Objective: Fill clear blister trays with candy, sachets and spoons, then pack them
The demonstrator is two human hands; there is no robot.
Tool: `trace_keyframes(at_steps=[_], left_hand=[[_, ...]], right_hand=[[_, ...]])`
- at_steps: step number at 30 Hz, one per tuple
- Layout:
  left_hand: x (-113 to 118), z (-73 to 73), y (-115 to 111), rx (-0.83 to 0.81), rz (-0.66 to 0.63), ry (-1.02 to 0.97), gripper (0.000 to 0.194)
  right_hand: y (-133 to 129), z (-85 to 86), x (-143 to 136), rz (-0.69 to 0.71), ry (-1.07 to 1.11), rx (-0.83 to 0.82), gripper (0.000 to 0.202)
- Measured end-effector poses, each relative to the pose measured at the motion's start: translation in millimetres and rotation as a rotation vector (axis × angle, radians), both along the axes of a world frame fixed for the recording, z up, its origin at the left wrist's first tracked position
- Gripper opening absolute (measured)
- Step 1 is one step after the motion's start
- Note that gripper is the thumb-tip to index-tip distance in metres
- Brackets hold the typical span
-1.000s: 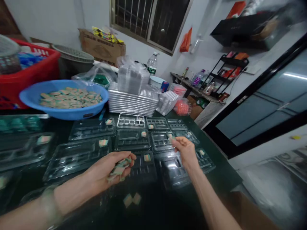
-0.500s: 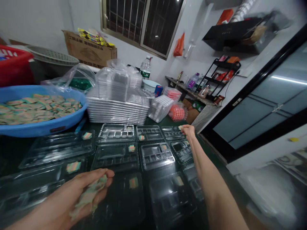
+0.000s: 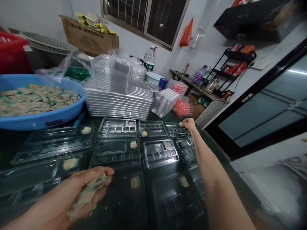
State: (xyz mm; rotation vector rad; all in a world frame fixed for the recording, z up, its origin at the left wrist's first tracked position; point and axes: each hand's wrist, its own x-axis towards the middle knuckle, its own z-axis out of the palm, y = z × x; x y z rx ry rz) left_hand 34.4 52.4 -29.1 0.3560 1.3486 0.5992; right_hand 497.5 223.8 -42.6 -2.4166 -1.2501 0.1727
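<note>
R hand [image 3: 188, 124] farther fwd, L hand [image 3: 90, 188] cupped

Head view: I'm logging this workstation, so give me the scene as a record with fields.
Left hand: cupped around several striped pieces
Right hand: pinching one small piece at the back-right tray; tray contact unclear
Clear trays: in rows on the dark table, several with a piece in one compartment
Blue basin: many striped pieces inside
Tray stack: behind the rows, right of the basin
</note>
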Motion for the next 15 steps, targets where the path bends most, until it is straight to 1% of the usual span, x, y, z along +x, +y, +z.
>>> trace_keyframes(at_steps=[3,7,11,13,15], left_hand=[[5,4.3,-1,-0.003,0.008,0.004,0.021],[11,10.2,-2,-0.001,0.011,0.011,0.02],[11,9.1,-2,-0.016,0.006,0.025,0.023],[10,7.4,-3,-0.03,-0.002,0.019,0.024],[9,7.3,-4,-0.046,-0.039,0.025,0.026]], right_hand=[[-1,5.3,-2,-0.061,-0.035,-0.118,0.027],[0,9.5,-10,-0.131,-0.08,-0.205,0.028],[1,8.8,-15,-0.182,-0.119,-0.233,0.028],[-1,6.8,-16,-0.182,-0.136,-0.223,0.027],[-4,4.5,-18,-0.177,-0.157,-0.201,0.027]])
